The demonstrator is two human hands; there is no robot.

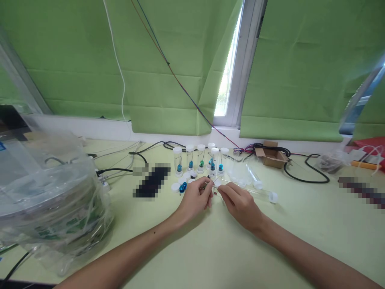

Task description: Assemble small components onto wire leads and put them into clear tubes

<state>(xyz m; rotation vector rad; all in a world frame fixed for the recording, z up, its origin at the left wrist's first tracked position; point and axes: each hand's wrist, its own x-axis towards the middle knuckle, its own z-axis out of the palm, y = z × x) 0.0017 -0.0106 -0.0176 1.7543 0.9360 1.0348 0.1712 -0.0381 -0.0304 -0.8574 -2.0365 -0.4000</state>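
Right hand, bare: fingertips drawn narrow; contents, if any, cannot be told. Left hand, bare: thumb and fingers pinching a small dark-tipped piece, mostly hidden, between the hands, seemingly for fine two-handed work. Just beyond: glossy blue round beads, loose. Behind: clear white-capped cylindrical tubes, upright, probably so their blue and green contents stay standing. Lettering: none legible.

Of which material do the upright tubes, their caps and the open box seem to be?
Tubes: probably clear plastic, perhaps glass; smooth and see-through. Caps: likely plastic, opaque white, evenly moulded-looking. Box: apparently cardboard, matte brown, with folding flaps.
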